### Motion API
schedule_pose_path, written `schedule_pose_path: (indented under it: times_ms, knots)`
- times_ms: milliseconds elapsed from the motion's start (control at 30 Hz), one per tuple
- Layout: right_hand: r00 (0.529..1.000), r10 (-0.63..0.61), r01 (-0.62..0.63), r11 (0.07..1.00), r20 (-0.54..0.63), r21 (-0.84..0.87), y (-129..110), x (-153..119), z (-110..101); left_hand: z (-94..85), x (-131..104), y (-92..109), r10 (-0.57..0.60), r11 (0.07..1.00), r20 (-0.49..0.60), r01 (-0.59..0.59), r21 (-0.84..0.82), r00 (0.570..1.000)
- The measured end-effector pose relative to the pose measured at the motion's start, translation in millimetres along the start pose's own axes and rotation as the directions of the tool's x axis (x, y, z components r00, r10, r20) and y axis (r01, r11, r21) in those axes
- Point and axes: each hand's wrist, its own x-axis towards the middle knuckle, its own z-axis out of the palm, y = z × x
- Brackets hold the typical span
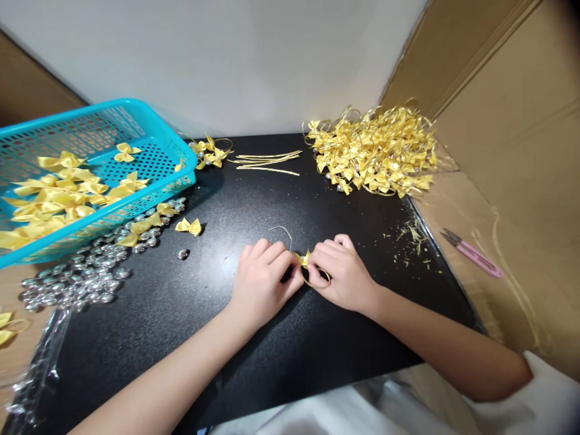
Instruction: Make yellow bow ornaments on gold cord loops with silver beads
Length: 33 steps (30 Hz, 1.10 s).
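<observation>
Both hands meet over the middle of the black table. My left hand (pixel 267 278) pinches the left side of a small yellow bow (pixel 305 260) with gold cord. My right hand (pixel 342 272) closes on the bow's right side, where the gold cord (pixel 312 285) curves in a loop below the fingers. A thin cord end (pixel 285 231) sticks up above my left fingers. Fingertips hide part of the bow. To the left lie a loose bow (pixel 189 226) and a single silver bead (pixel 183 254).
A teal basket (pixel 181 145) with yellow bows stands at the left, beside many silver beads (pixel 86 278). Gold cords (pixel 267 160) lie at the back. A heap of corded bows (pixel 376 151) is back right. Pink snips (pixel 475 254) and cord scraps (pixel 414 235) lie right.
</observation>
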Motion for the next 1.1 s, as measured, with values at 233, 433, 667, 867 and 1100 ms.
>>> schedule_pose_path:
  times_ms: [233, 433, 667, 867, 1100]
  knots:
    - [0.999, 0.013, -0.014, 1.0, -0.033, -0.016, 0.6, 0.0, 0.9, 0.2, -0.2, 0.8, -0.02, 1.0, -0.014, 0.02, 0.018, 1.0]
    - [0.999, 0.037, -0.037, 0.999, -0.001, 0.033, -0.2, -1.3, -0.4, -4.0, -1.6, 2.1, -0.036, 0.998, 0.016, 0.037, -0.042, 0.999]
    - [0.999, 0.02, -0.023, 0.998, 0.045, 0.065, 0.0, -2.1, -3.3, -3.6, -2.0, -0.8, -0.075, 0.995, 0.037, 0.077, -0.057, 0.997]
    - [0.999, 0.028, -0.032, 0.992, 0.033, 0.119, -0.2, -2.7, -5.9, 0.1, -0.5, -3.7, -0.252, 0.895, 0.105, 0.273, -0.352, 0.962]
    - [0.996, 0.085, -0.086, 0.986, 0.013, 0.145, 0.6, -3.2, -5.4, -0.2, -2.9, -3.7, -0.253, 0.875, 0.103, 0.273, -0.401, 0.962]
